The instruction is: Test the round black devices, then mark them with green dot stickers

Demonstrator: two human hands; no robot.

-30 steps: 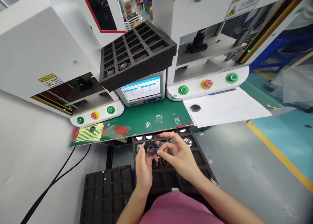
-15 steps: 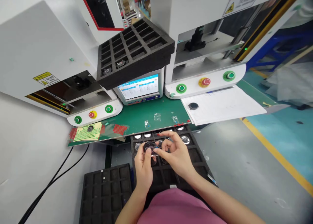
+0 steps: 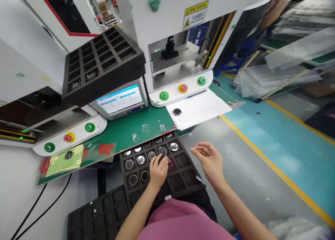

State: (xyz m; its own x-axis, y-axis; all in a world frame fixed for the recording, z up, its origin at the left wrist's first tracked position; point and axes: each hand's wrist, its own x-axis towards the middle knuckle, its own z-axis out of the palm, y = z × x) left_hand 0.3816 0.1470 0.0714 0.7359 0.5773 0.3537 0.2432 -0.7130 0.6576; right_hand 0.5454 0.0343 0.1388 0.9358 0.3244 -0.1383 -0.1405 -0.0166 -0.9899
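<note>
Left hand down at the black foam tray; right hand out past the tray's right side.
A dark round watch case is right at the left hand's fingertips, partly hidden by them; those fingers are bent and a little spread, but I cannot tell if they grip it; the right hand is half curled in the air, well apart from that case, and I cannot tell if it pinches anything; shiny discs sit in tray pockets left of the left hand.

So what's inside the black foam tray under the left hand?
The tray holds round dark and silvery discs, mostly in its farther rows. The left hand covers part of it; what's underneath can't be seen.
</note>
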